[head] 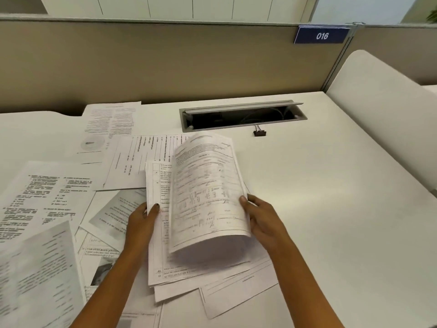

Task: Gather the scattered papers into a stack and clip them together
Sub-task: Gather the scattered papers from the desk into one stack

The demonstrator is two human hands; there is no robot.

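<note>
My left hand [142, 218] and right hand [262, 218] hold a partial stack of papers [203, 192] by its two long edges. The left thumb presses on the top face at the left edge, with the fingers hidden beneath; the right thumb hooks over the right edge, its fingers likewise hidden under the sheets. So each hand pinches the stack. The sheets are thin, light and limp: the near end of the top sheet curls up and over between my thumbs, and the edges are fanned, not squared. I judge that a grip on both long sides, near the middle, would keep them from sliding; tapping an edge on the desk [331, 185] should align them.

Loose sheets [45, 200] lie to the left of my left fingers, more beneath my wrists. The binder clip [259, 132] stands beyond my right fingertips, just before the cable tray [243, 116]. Print on the pages is too blurred to read; a blue plate [321, 35] on the partition reads "016".
</note>
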